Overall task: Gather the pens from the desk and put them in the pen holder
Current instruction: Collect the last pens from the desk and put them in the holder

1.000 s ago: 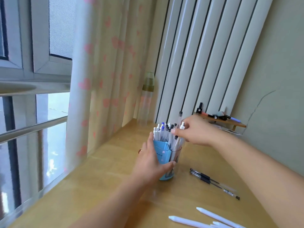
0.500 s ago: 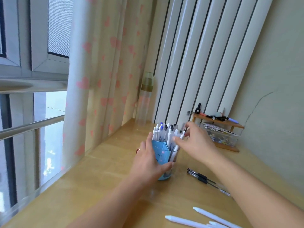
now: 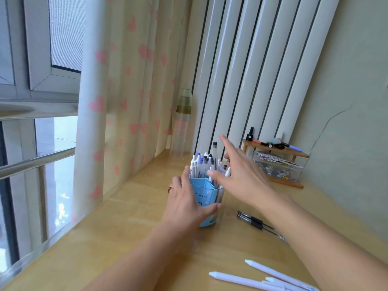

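Observation:
A blue pen holder [image 3: 203, 191] stands on the wooden desk [image 3: 130, 234], packed with several upright pens [image 3: 204, 166]. My left hand [image 3: 185, 203] wraps around the holder's near side, thumb across its front. My right hand [image 3: 237, 175] hovers at the holder's right rim with fingers spread and straight, holding nothing. Two black pens [image 3: 255, 222] lie on the desk right of the holder. Several white pens [image 3: 260, 278] lie near the front edge, partly cut off by the frame.
A clear bottle with a green cap [image 3: 181, 127] stands behind the holder by the curtain [image 3: 117, 101]. A small wooden shelf [image 3: 277, 151] over a clear box of clips [image 3: 277, 169] sits at the back right against the wall.
My right hand has let go of the pen it was setting into the holder and spread its fingers open. My left hand stays around the holder.

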